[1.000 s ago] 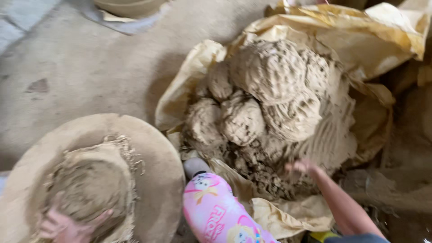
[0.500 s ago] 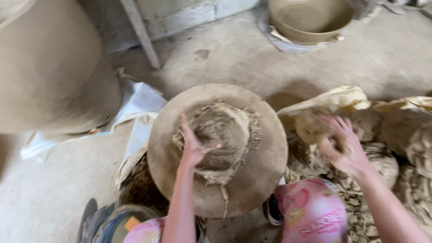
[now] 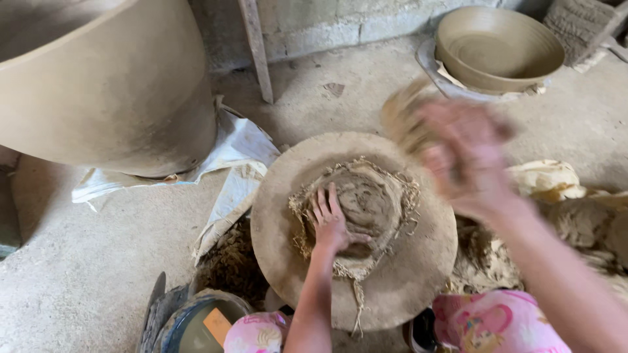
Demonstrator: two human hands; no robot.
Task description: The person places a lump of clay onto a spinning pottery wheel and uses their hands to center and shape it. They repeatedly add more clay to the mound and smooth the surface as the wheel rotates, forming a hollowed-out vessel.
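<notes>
Left hand (image 3: pixel 331 225) presses spread on clay (image 3: pixel 366 202); blurred right hand (image 3: pixel 468 160) grips a lump.

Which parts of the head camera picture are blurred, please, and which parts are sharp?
In the head view, the right hand and the clay lump it carries are smeared by motion blur; the left hand, pressing the clay on the round wheel disc, is sharp. The large clay vessel and clay bowl are clear under soft, even light.

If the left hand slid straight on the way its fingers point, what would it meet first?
The left hand lies flat on the clay patch, fingers pointing away; it would probably meet the patch's ragged far rim, then the bare round wheel disc.
</notes>
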